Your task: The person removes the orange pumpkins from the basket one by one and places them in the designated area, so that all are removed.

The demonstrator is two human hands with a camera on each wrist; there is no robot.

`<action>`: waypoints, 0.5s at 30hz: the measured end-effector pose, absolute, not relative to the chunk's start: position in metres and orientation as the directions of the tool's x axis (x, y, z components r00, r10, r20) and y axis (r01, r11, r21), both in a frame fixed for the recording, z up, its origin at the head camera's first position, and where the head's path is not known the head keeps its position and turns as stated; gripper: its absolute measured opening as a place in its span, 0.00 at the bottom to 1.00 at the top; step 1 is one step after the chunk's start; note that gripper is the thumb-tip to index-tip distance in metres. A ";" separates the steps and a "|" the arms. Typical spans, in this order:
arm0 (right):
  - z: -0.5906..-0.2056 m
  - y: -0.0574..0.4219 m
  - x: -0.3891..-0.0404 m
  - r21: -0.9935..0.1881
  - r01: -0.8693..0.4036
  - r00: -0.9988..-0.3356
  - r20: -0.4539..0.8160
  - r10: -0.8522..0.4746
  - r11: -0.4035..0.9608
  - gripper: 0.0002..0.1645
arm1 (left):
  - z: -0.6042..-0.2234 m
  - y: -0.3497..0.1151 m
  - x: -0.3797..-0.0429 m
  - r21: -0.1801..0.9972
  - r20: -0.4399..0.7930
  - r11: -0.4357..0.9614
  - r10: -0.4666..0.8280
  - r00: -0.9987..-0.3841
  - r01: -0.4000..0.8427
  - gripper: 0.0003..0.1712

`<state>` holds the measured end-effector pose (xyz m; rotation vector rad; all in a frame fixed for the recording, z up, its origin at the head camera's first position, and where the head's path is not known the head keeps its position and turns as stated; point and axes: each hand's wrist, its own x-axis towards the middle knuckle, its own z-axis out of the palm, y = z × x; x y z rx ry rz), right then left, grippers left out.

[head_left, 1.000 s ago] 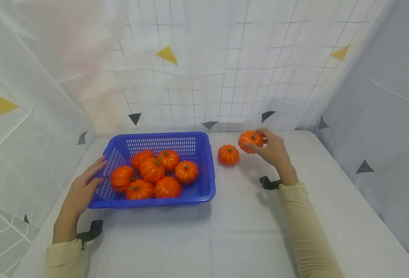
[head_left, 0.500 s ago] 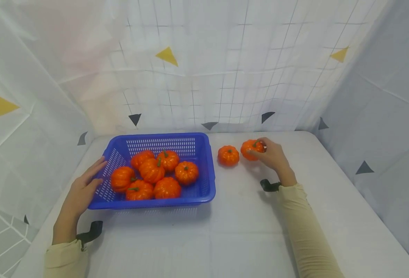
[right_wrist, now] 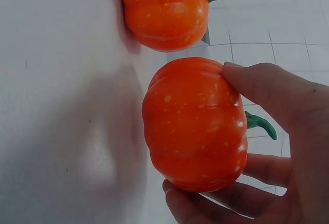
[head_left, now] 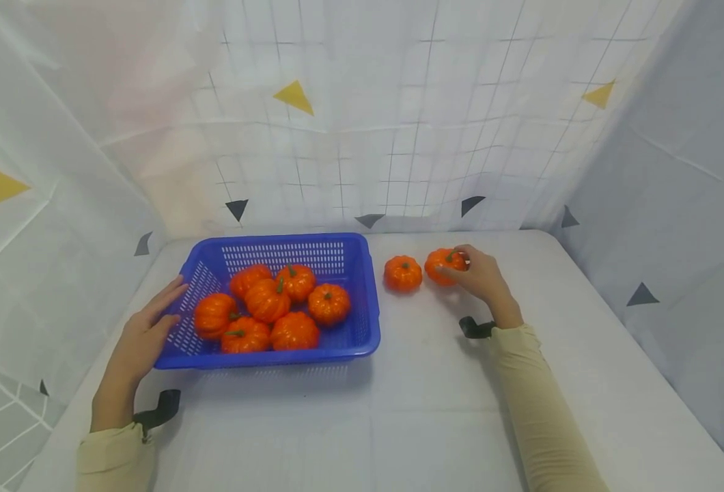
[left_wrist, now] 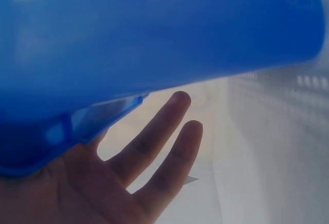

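Observation:
My right hand grips a small orange pumpkin with a green stem, thumb on one side and fingers on the other. In the right wrist view this pumpkin is close over the table. A second pumpkin stands just left of it, right of the blue plastic basket. Several more pumpkins lie inside the basket. My left hand rests at the basket's left side, fingers extended. The left wrist view shows two straight fingers below the blue rim; the other fingers are mostly hidden.
A white table carries everything. White sheeting with grid lines stands behind it, and a grey-white sheet closes off the right. Yellow and black triangles mark the sheets.
My right hand has lowered the pumpkin toward the table, bringing it beside the second pumpkin; it has hardly moved in the last half second. The left hand and basket have stayed in place.

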<state>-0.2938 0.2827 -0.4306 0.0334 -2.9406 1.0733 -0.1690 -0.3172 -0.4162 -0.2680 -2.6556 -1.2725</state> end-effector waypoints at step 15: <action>-0.438 0.287 -0.296 -0.657 0.014 -0.997 -0.062 -0.036 0.753 0.46 | -0.416 -0.317 -0.169 0.744 0.245 0.621 0.088 -0.965 0.246 0.31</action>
